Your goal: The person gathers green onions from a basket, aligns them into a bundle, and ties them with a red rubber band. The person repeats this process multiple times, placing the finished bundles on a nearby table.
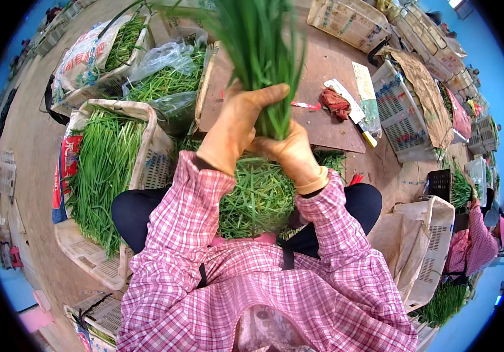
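Observation:
Both my hands wear orange rubber gloves and are raised in front of me. A bunch of long green leaves, like garlic chives (263,48), stands upright in them, its tops blurred. My left hand (234,121) is wrapped around the bunch, the thumb lying across its front. Lower down, my right hand (289,152) grips the stem ends. Beneath my forearms, loose cut leaves and trimmings (256,198) lie heaped between my knees. Behind the bunch is a brown board (318,53). A cleaver (349,103) and a crumpled red cloth (335,104) rest on it.
At my left stands a plastic crate (148,163) packed with chives (102,167). Beyond it are a plastic bag of greens (168,79) and a sack-covered crate (98,66). On the right are a paper-covered crate (404,110), another crate (432,251) and a person in a checked sleeve (476,242).

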Demonstrator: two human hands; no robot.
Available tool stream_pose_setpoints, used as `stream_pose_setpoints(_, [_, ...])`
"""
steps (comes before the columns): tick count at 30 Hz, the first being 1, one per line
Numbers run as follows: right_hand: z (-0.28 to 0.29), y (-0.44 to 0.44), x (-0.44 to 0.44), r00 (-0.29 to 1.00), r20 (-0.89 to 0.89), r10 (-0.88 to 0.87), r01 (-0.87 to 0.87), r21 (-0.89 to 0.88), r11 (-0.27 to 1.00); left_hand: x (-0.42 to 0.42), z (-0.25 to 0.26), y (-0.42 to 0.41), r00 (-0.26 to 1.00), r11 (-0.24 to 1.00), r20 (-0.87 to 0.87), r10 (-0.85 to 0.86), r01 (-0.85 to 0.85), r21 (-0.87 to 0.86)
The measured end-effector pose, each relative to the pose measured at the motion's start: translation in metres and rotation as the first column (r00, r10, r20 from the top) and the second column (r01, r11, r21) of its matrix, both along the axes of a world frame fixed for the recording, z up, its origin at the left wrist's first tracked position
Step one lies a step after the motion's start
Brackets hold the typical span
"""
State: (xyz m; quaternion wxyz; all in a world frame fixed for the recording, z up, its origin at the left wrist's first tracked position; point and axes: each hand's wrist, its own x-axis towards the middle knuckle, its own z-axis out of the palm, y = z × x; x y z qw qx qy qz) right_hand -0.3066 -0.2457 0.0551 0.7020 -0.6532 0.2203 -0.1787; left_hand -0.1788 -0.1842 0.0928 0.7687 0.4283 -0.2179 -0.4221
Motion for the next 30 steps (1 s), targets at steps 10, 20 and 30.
stream_pose_setpoints(10, [0.003,-0.123,-0.068,0.954,0.046,-0.296,0.241,0.472,0.848,0.019,-0.122,0.046,-0.097,0.750,0.768,-0.633,-0.319,0.579])
stream_pose_setpoints(20, [0.067,-0.188,-0.036,0.940,0.170,-0.295,0.231,0.319,0.919,0.081,-0.141,-0.005,-0.076,0.647,0.764,-0.641,-0.589,0.484])
stream_pose_setpoints(30, [0.002,-0.161,0.093,0.977,0.067,-0.202,0.142,0.502,0.853,0.071,-0.145,-0.035,-0.043,0.641,0.761,-0.647,-0.570,0.513])
